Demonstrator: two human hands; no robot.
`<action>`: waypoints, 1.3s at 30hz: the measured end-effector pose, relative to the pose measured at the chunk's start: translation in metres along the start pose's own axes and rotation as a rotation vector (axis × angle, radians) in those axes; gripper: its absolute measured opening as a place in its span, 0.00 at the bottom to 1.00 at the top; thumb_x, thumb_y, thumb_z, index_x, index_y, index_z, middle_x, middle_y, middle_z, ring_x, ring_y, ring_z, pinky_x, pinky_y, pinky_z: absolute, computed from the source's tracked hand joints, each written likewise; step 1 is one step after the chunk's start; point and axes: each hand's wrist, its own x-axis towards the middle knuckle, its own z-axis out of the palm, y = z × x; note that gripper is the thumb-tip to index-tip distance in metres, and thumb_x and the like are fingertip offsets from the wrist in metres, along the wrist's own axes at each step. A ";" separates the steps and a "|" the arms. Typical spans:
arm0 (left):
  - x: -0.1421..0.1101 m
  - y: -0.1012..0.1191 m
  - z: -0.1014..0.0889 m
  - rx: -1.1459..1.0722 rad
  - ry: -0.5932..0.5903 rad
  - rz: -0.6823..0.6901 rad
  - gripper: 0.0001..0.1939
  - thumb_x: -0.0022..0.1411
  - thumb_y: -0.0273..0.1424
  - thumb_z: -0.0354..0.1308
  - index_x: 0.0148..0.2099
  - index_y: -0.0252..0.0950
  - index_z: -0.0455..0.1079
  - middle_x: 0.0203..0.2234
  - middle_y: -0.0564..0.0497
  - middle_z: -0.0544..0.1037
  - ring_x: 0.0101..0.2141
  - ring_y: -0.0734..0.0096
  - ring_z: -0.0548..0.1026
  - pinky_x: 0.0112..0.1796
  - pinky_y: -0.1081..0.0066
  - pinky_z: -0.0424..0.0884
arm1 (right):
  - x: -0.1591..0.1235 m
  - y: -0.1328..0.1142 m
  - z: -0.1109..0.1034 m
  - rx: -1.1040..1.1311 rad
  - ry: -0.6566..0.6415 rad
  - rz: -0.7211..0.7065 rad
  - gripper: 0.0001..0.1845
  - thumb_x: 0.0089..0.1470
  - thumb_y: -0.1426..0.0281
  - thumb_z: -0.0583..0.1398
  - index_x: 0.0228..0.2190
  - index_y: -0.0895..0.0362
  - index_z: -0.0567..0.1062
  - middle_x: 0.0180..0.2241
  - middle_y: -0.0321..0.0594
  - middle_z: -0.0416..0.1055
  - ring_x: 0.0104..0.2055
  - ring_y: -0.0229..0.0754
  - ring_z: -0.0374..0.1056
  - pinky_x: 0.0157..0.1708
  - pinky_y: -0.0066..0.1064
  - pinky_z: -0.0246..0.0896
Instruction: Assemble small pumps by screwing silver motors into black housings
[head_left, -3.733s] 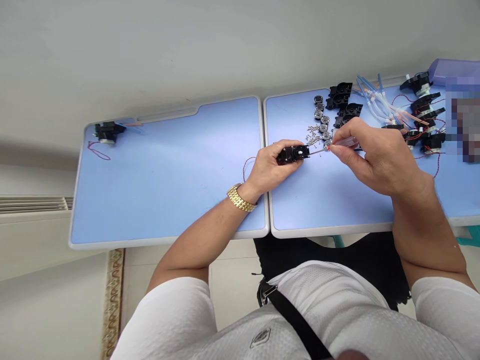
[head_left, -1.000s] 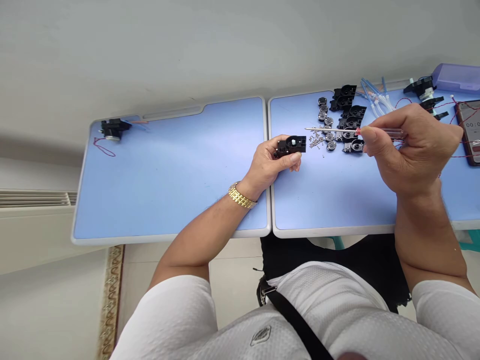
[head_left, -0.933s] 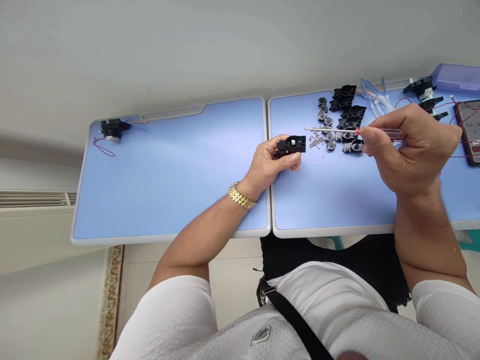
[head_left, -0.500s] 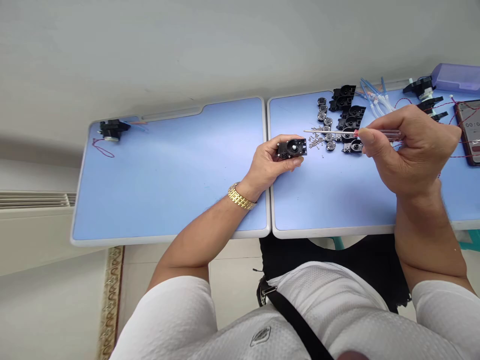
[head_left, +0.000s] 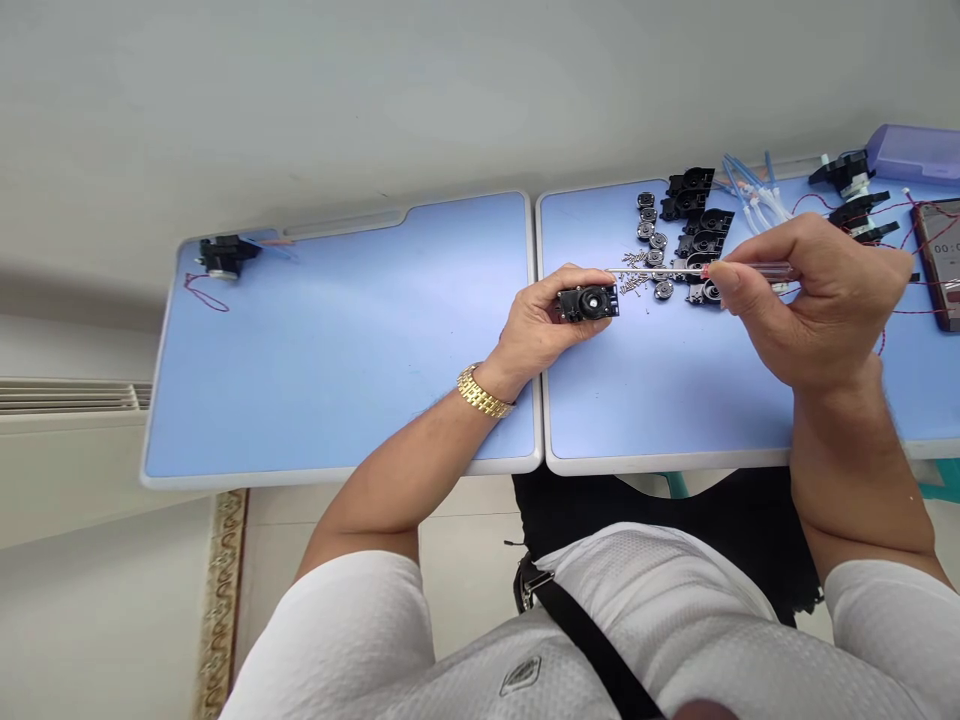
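While the left grip stays closed around a black plastic housing, its round face with the metal centre turned up, the right grip pinches a red-collared screwdriver between thumb and fingers. Shaft lies level, pointing left; tip sits just beside the housing's far edge, contact not clear from here. Housing is held over the right table, just left of a scatter of small screws. Beyond: round metal discs and more black housings in loose rows. Far right: clear tubes, a phone, a purple box. Left table carries one assembled unit at its far corner. Gold wristwatch on left wrist.
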 end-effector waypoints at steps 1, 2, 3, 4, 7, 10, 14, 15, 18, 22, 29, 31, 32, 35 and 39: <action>0.000 0.001 0.000 0.022 -0.003 -0.004 0.23 0.66 0.53 0.81 0.59 0.54 0.88 0.47 0.49 0.87 0.47 0.57 0.86 0.48 0.55 0.85 | 0.000 0.001 0.001 -0.017 0.015 0.008 0.17 0.75 0.54 0.71 0.33 0.47 0.82 0.29 0.33 0.85 0.26 0.41 0.74 0.27 0.40 0.57; -0.001 0.001 -0.001 0.040 -0.005 -0.001 0.24 0.67 0.56 0.81 0.59 0.53 0.88 0.47 0.49 0.87 0.47 0.57 0.86 0.49 0.54 0.85 | -0.001 0.003 0.001 -0.040 0.025 0.012 0.19 0.75 0.52 0.70 0.32 0.47 0.81 0.29 0.33 0.85 0.26 0.41 0.74 0.27 0.40 0.56; -0.001 0.000 -0.001 0.050 0.001 0.013 0.25 0.67 0.57 0.80 0.59 0.53 0.88 0.47 0.49 0.87 0.47 0.56 0.86 0.49 0.53 0.85 | -0.001 0.005 0.002 -0.071 0.021 0.019 0.21 0.75 0.50 0.69 0.32 0.47 0.81 0.28 0.32 0.84 0.25 0.40 0.73 0.26 0.39 0.56; -0.002 0.000 -0.001 0.056 0.014 0.036 0.25 0.68 0.58 0.79 0.59 0.53 0.88 0.48 0.49 0.87 0.48 0.57 0.86 0.50 0.53 0.85 | -0.002 0.007 0.002 -0.106 0.009 0.031 0.22 0.75 0.48 0.68 0.32 0.47 0.81 0.26 0.32 0.82 0.24 0.40 0.71 0.26 0.39 0.55; -0.002 -0.004 -0.003 0.079 0.093 0.134 0.25 0.70 0.59 0.78 0.60 0.53 0.87 0.50 0.50 0.88 0.50 0.57 0.87 0.52 0.53 0.86 | -0.002 0.012 0.001 -0.211 -0.177 0.118 0.24 0.77 0.46 0.64 0.33 0.47 0.83 0.21 0.32 0.76 0.23 0.42 0.66 0.28 0.39 0.54; 0.000 -0.010 -0.005 0.123 0.152 0.233 0.24 0.72 0.57 0.78 0.61 0.53 0.86 0.52 0.50 0.89 0.52 0.57 0.88 0.54 0.52 0.86 | -0.001 0.004 0.000 -0.217 -0.543 0.224 0.22 0.78 0.50 0.62 0.37 0.50 0.86 0.24 0.37 0.80 0.26 0.45 0.70 0.33 0.40 0.56; 0.003 -0.013 -0.006 0.122 0.171 0.314 0.21 0.75 0.51 0.77 0.64 0.55 0.84 0.53 0.51 0.89 0.50 0.59 0.88 0.52 0.56 0.86 | -0.002 -0.016 0.011 -0.196 -0.926 0.184 0.17 0.80 0.59 0.61 0.48 0.54 0.87 0.38 0.43 0.89 0.38 0.50 0.80 0.41 0.40 0.57; 0.003 -0.013 -0.006 0.119 0.170 0.325 0.20 0.76 0.50 0.77 0.65 0.55 0.84 0.52 0.51 0.89 0.50 0.60 0.88 0.51 0.57 0.86 | -0.002 -0.020 0.015 -0.214 -1.009 0.152 0.15 0.80 0.60 0.61 0.50 0.54 0.87 0.39 0.44 0.89 0.39 0.50 0.80 0.40 0.40 0.54; 0.003 -0.009 -0.004 0.128 0.157 0.326 0.20 0.76 0.49 0.77 0.65 0.56 0.84 0.53 0.51 0.89 0.50 0.60 0.88 0.50 0.58 0.85 | -0.002 -0.029 0.025 -0.301 -1.202 0.074 0.13 0.80 0.65 0.61 0.49 0.56 0.85 0.43 0.47 0.89 0.42 0.51 0.80 0.37 0.40 0.45; -0.001 -0.006 -0.001 0.151 0.141 0.284 0.19 0.77 0.51 0.76 0.64 0.54 0.85 0.51 0.51 0.89 0.49 0.61 0.88 0.50 0.58 0.85 | 0.000 -0.039 0.031 -0.389 -1.306 0.041 0.14 0.82 0.67 0.59 0.49 0.59 0.85 0.47 0.52 0.88 0.47 0.53 0.80 0.35 0.40 0.41; -0.006 -0.004 0.002 0.191 0.107 0.198 0.18 0.75 0.43 0.76 0.63 0.50 0.86 0.50 0.50 0.89 0.48 0.61 0.87 0.50 0.60 0.85 | -0.005 -0.032 0.024 -0.354 -1.205 0.035 0.08 0.78 0.67 0.65 0.49 0.57 0.84 0.45 0.49 0.87 0.43 0.50 0.78 0.35 0.39 0.42; -0.006 -0.002 0.003 0.193 0.088 0.162 0.18 0.73 0.36 0.76 0.63 0.48 0.86 0.51 0.50 0.90 0.48 0.63 0.87 0.50 0.63 0.84 | -0.009 -0.023 0.022 -0.257 -1.038 -0.006 0.07 0.77 0.68 0.66 0.44 0.55 0.84 0.42 0.44 0.87 0.40 0.47 0.77 0.35 0.39 0.46; -0.006 -0.001 0.003 0.192 0.073 0.141 0.18 0.72 0.34 0.75 0.62 0.47 0.86 0.51 0.50 0.90 0.49 0.64 0.88 0.50 0.64 0.84 | -0.012 -0.019 0.021 -0.190 -0.919 -0.029 0.09 0.78 0.68 0.64 0.42 0.54 0.83 0.39 0.41 0.86 0.38 0.46 0.76 0.36 0.39 0.50; -0.005 0.003 0.005 0.175 0.002 0.094 0.19 0.71 0.29 0.74 0.62 0.44 0.87 0.52 0.50 0.91 0.49 0.65 0.88 0.52 0.65 0.84 | -0.021 -0.012 0.027 -0.039 -0.535 -0.081 0.16 0.82 0.64 0.61 0.39 0.53 0.83 0.34 0.38 0.83 0.36 0.43 0.74 0.39 0.38 0.62; -0.007 0.007 0.008 0.162 -0.064 0.088 0.19 0.69 0.27 0.73 0.61 0.43 0.87 0.50 0.50 0.91 0.48 0.66 0.88 0.52 0.66 0.84 | -0.032 -0.013 0.043 -0.075 -0.344 -0.129 0.15 0.83 0.63 0.60 0.45 0.52 0.86 0.39 0.41 0.85 0.42 0.47 0.77 0.44 0.39 0.69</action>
